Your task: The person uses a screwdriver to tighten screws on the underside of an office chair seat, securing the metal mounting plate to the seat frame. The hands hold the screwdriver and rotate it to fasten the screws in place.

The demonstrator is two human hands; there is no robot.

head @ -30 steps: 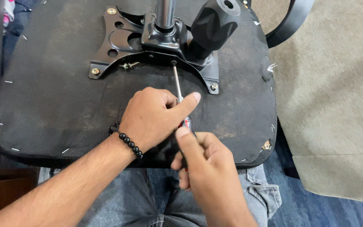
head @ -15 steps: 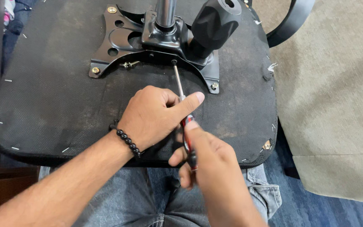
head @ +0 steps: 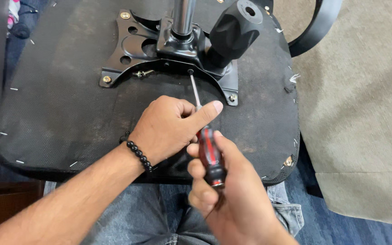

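- My right hand [head: 232, 190] has its fingers [head: 198, 165] wrapped tight around the red-and-black handle of the screwdriver [head: 210, 154], low, just above my lap.
- My left hand [head: 169, 127] rests on the seat underside [head: 60, 113]; its thumb and curled fingers [head: 207, 111] pinch the shaft right where it leaves the handle.
- I see the shaft running up and slightly left from there, with its tip sitting on a screw [head: 190, 71] at the near edge of the black mounting plate [head: 128, 45].
- A bead bracelet [head: 139, 154] sits on my left wrist.
- On the plate I see a brass screw [head: 107, 79] at the near left corner, another at the far left, and one at the near right corner [head: 232, 97].
- The chrome column [head: 183, 16] rises from the plate's middle, with a black knob [head: 234, 34] just to its right.
- The seat lies upside down across my jeans [head: 159, 213]; tan carpet [head: 364, 113] is off to the right.
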